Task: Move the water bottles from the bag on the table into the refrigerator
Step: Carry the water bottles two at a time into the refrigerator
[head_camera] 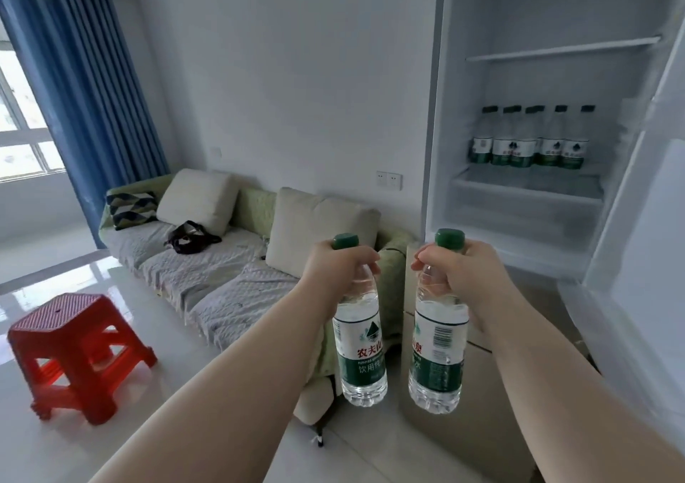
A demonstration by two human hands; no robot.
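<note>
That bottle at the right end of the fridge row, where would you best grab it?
Probably take the rightmost bottle by its narrow neck, just under the green cap, from the front. It stands upright, its neighbour crowds its body on the left, and the necks stand apart.

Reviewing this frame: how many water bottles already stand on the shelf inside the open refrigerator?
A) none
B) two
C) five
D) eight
C: five green-capped bottles stand in a row on the refrigerator shelf. The left hand grips a sixth bottle and the right hand a seventh bottle, both outside the refrigerator.
</note>
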